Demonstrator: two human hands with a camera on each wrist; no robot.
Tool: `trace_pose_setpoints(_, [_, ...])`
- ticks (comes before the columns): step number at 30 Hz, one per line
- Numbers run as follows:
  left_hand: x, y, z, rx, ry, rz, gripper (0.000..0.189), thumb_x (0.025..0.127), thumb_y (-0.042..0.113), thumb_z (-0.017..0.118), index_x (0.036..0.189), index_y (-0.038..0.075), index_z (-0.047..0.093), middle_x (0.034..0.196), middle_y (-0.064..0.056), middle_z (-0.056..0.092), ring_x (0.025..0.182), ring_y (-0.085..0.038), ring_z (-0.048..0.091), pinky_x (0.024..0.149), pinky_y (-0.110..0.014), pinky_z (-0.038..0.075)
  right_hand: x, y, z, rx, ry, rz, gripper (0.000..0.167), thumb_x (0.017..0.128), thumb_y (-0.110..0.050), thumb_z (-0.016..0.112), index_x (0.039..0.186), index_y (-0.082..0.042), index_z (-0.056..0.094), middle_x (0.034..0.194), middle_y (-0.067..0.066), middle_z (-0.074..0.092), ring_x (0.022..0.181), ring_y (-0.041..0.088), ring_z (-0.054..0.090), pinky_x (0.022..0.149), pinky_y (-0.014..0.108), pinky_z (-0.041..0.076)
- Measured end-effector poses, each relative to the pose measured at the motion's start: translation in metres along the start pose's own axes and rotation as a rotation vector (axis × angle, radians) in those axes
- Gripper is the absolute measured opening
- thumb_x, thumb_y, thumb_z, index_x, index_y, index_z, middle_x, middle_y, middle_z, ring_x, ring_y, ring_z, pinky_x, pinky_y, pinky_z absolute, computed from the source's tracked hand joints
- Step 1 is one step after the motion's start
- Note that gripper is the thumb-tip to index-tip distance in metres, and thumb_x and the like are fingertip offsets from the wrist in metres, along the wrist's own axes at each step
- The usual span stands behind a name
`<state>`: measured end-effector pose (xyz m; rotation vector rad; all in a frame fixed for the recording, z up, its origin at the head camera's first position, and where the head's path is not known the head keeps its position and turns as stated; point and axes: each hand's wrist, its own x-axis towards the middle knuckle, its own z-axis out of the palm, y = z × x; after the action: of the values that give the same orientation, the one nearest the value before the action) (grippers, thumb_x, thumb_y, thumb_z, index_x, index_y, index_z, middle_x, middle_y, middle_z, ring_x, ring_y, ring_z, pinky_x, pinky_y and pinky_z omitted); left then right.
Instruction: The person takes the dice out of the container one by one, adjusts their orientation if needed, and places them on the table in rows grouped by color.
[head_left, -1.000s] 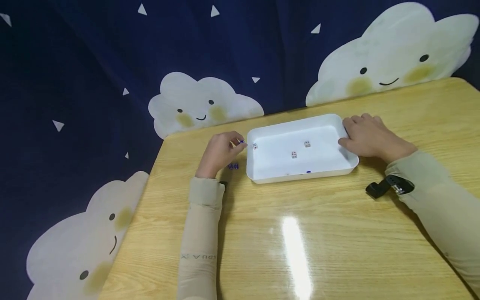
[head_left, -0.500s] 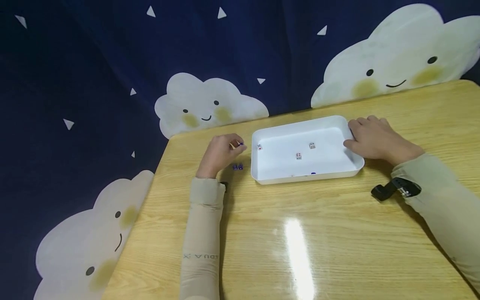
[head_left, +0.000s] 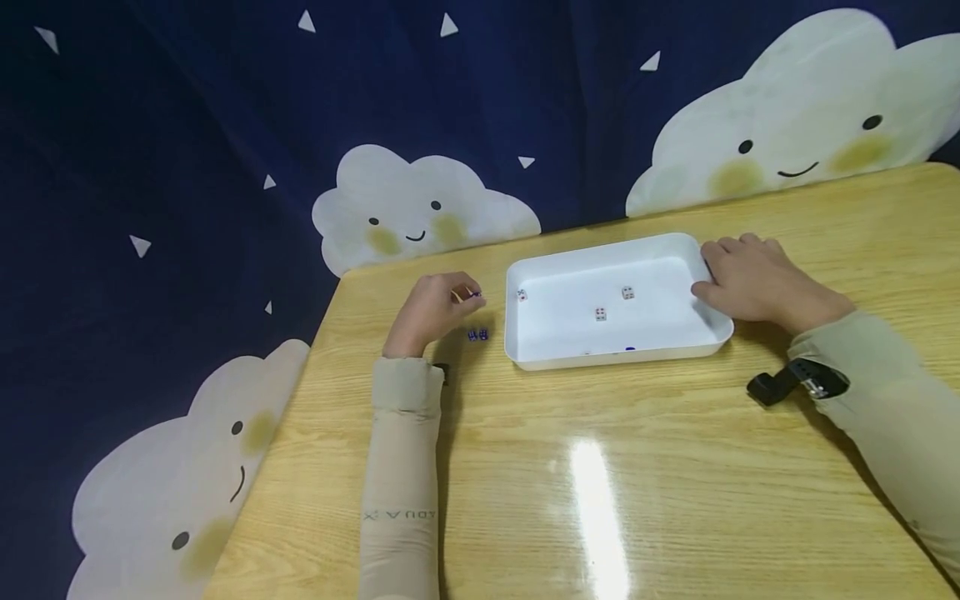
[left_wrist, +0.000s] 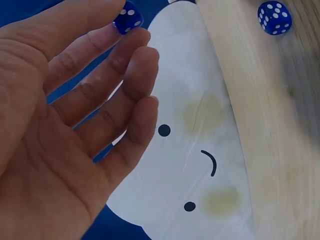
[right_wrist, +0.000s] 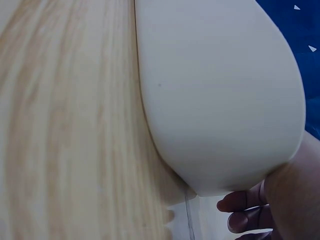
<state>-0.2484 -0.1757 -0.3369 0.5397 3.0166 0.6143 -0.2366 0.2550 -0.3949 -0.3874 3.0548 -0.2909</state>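
Note:
My left hand (head_left: 431,310) pinches a blue die (left_wrist: 129,19) with white dots between thumb and fingertips, just left of the tray. Its other fingers fan out, slightly bent. Below that hand, a pair of blue dice (head_left: 477,335) lies side by side on the table. On the tray's right end, my right hand (head_left: 761,279) grips the shallow white tray (head_left: 615,361), thumb at the rim. Inside it are white dice (head_left: 600,314), spread out. Behind its near wall a blue die (head_left: 630,348) barely shows, mostly hidden.
The wooden table (head_left: 525,483) carries everything, with a bright light reflection in front of the tray. A dark blue curtain (head_left: 585,100) with cloud faces hangs along the table's back and left edges. A black strap device (head_left: 795,379) is on the right wrist.
My left hand has drawn back a little to the left from the tray's rim, still pinching the blue die. The right hand stays on the tray. The head view has shifted slightly.

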Motion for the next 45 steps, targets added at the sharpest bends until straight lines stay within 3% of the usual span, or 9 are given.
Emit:
trace_pose_setpoints(9, [-0.004, -0.007, -0.005, 0.002, -0.073, -0.017, 0.016, 0.097, 0.026, 0.073, 0.104, 0.012, 0.075, 0.101, -0.009, 0.075, 0.092, -0.024, 0.069, 0.081, -0.039, 0.056, -0.001, 0.000, 0.001, 0.002, -0.010, 0.013, 0.063, 0.101, -0.034, 0.050, 0.141, 0.015, 0.044, 0.137, 0.040, 0.052, 0.114, 0.052, 0.048, 0.091, 0.062, 0.039])
trace_pose_setpoints(23, [-0.008, -0.016, -0.008, 0.053, -0.171, -0.128, 0.015, 0.095, 0.027, 0.075, 0.103, 0.014, 0.075, 0.106, -0.009, 0.076, 0.095, -0.024, 0.068, 0.083, -0.038, 0.055, 0.000, -0.001, 0.002, -0.002, 0.018, -0.004, 0.061, 0.101, -0.033, 0.051, 0.138, 0.014, 0.046, 0.132, 0.038, 0.055, 0.110, 0.050, 0.051, 0.089, 0.062, 0.041])
trace_pose_setpoints(31, [-0.010, -0.022, -0.010, 0.060, -0.192, -0.147, 0.017, 0.095, 0.030, 0.075, 0.103, 0.015, 0.074, 0.106, -0.009, 0.076, 0.093, -0.024, 0.068, 0.080, -0.037, 0.054, 0.003, 0.000, 0.003, -0.014, -0.001, 0.005, 0.064, 0.101, -0.034, 0.050, 0.141, 0.015, 0.044, 0.135, 0.039, 0.053, 0.112, 0.051, 0.049, 0.090, 0.062, 0.040])
trace_pose_setpoints(38, [-0.009, -0.025, -0.010, 0.072, -0.248, -0.181, 0.016, 0.095, 0.031, 0.075, 0.100, 0.016, 0.074, 0.102, -0.006, 0.075, 0.083, -0.020, 0.062, 0.072, -0.031, 0.049, 0.002, 0.001, 0.002, -0.011, 0.001, 0.004, 0.062, 0.101, -0.034, 0.050, 0.139, 0.015, 0.046, 0.134, 0.039, 0.054, 0.112, 0.051, 0.050, 0.089, 0.062, 0.040])
trace_pose_setpoints(45, [-0.009, -0.029, -0.010, 0.073, -0.276, -0.200, 0.016, 0.095, 0.032, 0.075, 0.100, 0.017, 0.074, 0.103, -0.006, 0.074, 0.084, -0.020, 0.062, 0.072, -0.031, 0.048, 0.002, 0.000, 0.001, -0.009, -0.005, 0.010, 0.062, 0.100, -0.034, 0.050, 0.138, 0.015, 0.046, 0.133, 0.039, 0.054, 0.111, 0.051, 0.050, 0.089, 0.062, 0.040])
